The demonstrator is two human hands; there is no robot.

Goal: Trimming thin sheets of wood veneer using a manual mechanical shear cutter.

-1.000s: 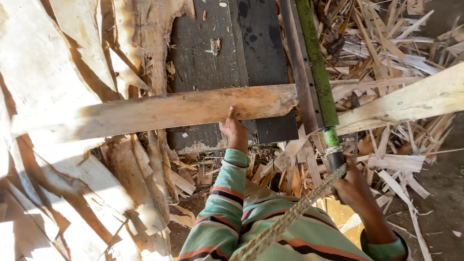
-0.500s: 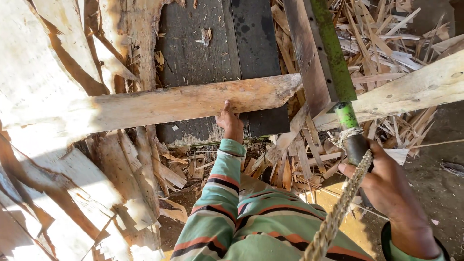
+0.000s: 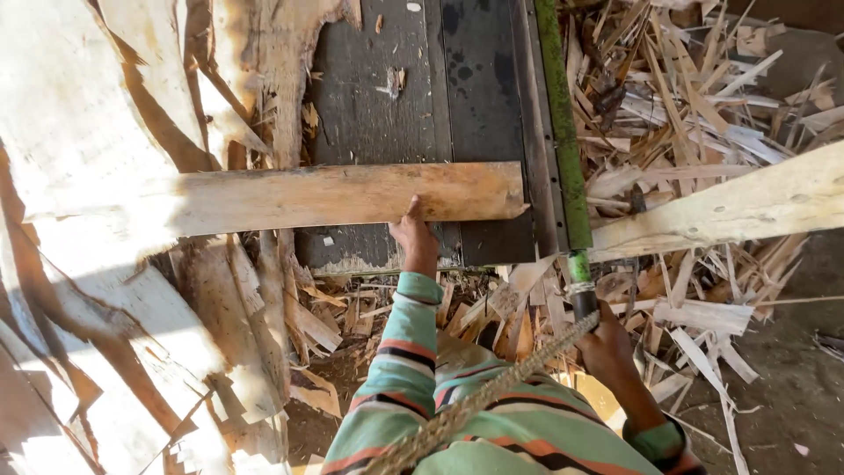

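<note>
Change since earlier: the plank [image 3: 334, 198] is sliding left across the dark table [image 3: 413, 97], so its right end is now sitting short of the green lever [image 3: 563, 141]; the right hand [image 3: 607, 343] is drawing nearer to the body.
Progress: the plank is lying crosswise on the table with its near edge rough; judging by the heap of wood strips [image 3: 686, 114] on the right, much trimming is already behind, and this board is looking only partly worked.
Left hand: the left hand [image 3: 413, 236] is pressing its fingers onto the plank's near edge, right of the middle.
Right hand: it is gripping the lever's dark handle, where a rope [image 3: 492, 391] is tied.
Second board: a pale board [image 3: 730, 211] is slanting away to the right, well apart from both hands.
</note>
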